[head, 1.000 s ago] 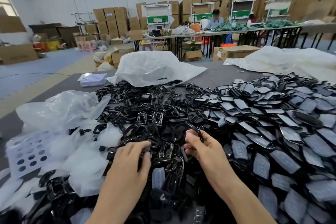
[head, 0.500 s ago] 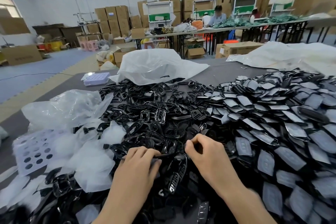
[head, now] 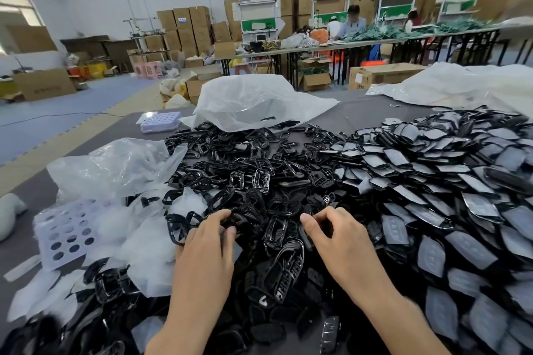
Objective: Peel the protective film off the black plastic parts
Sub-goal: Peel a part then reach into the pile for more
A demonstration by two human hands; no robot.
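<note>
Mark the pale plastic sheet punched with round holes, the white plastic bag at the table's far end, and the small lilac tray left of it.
pale punched sheet (head: 44, 242), head view, left margin.
white plastic bag (head: 251, 98), head view, crumpled top.
small lilac tray (head: 161, 121), head view, top face.

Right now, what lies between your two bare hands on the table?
In the head view, a heap of glossy black plastic frame parts fills the gap between left hand and right hand.
</note>
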